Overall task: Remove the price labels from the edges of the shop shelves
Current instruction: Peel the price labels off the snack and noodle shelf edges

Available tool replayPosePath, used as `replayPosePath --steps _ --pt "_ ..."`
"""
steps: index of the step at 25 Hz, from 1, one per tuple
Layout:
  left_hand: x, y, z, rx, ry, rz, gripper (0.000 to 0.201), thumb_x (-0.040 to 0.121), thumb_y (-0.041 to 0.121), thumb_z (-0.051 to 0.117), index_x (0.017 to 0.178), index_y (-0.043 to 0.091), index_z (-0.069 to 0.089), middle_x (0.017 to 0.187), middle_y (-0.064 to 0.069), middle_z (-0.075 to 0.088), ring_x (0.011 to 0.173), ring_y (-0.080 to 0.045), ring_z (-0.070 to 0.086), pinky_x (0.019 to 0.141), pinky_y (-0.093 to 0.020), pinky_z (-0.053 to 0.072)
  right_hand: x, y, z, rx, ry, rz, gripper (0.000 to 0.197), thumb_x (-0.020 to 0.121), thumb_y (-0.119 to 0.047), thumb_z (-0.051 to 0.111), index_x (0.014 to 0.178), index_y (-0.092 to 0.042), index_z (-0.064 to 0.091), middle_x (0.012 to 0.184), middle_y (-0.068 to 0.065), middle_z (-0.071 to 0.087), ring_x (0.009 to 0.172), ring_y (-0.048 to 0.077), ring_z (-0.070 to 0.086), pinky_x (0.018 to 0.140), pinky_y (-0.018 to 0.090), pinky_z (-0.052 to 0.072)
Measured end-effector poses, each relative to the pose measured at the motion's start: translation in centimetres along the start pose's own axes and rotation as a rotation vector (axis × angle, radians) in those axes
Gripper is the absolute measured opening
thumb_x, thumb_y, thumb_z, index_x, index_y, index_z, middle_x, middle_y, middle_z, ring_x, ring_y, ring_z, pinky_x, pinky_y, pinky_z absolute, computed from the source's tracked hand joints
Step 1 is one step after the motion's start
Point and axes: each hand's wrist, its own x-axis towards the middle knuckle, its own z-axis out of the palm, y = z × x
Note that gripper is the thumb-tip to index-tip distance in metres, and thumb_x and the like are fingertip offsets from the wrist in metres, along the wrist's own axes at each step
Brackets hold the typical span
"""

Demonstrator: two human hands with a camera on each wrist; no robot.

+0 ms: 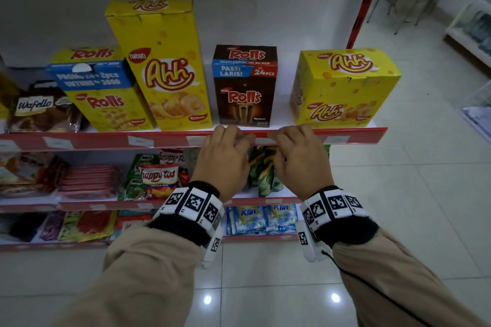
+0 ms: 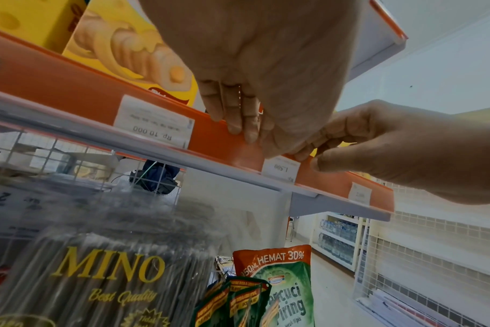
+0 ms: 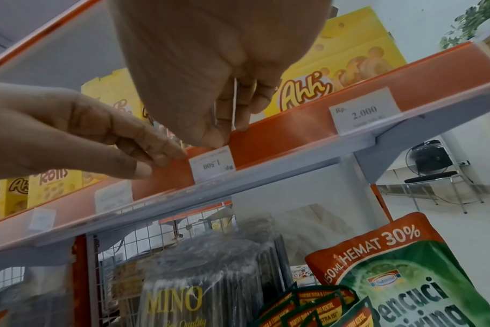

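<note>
**1.500 label: both hands on the strip, not out yet**

Both hands on the top shelf's red price strip (image 1: 356,135), under the brown Rolls box (image 1: 245,87). Target is the 1.500 label (image 3: 212,165), sitting behind the strip's clear cover, between my hands.

Left hand (image 2: 255,73): fingers curled over the strip's top lip just left of the label, thumb underneath. Looks like it's prying or bracing the cover, not holding the label. Right hand (image 3: 199,66): fingertips (image 3: 210,138) touching the label's top edge. Whether I've truly pinched the paper, I can't tell.

Risks, as I judge them:
- Paper tears if I pull on one corner while the cover clamps the rest.
- Label slides sideways in the channel instead of coming up if I let go of the lip.
- Bending the cover too far could crack it or pop it off the rail.
- Knuckles sit just beside the Rolls box base; a jerk upward could knock it back.

Room: open gap on the shelf between the Rolls box and the yellow Ahh box (image 1: 345,87) to the right. Below the strip, hanging packets crowd close, so pull out towards me. Neighbour labels: 10.000 label (image 2: 154,124) to the left, 2.000 label (image 3: 364,110) to the right, both apart from my fingers.
</note>
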Motion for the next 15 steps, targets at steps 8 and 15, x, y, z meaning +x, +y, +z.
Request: replayPosePath --steps 8,15 --pt "-0.1 -0.4 0.5 -0.053 -0.025 -0.014 0.049 0.077 0.019 0.058 0.125 0.022 0.054 0.113 -0.006 0.048 0.106 -0.028 0.041 0.083 -0.040 0.038 0.6 -1.7 0.4 -0.061 -0.085 0.175 0.028 0.076 -0.017 0.059 0.103 -0.011 0.062 0.105 0.013 0.055 0.093 0.032 0.046 0.070 0.040 0.042" --pt "0.0 -0.8 0.7 -0.154 0.015 -0.019 0.043 0.084 0.019 0.057 0.126 0.016 0.053 0.113 -0.006 0.051 0.106 -0.026 0.042 0.087 -0.039 0.041 1.4 -1.3 -0.1 -0.009 -0.130 0.206 0.018 0.090 -0.024 0.057 0.102 -0.014 0.067 0.108 0.010 0.054 0.100 0.032 0.043 0.077 0.040 0.041"
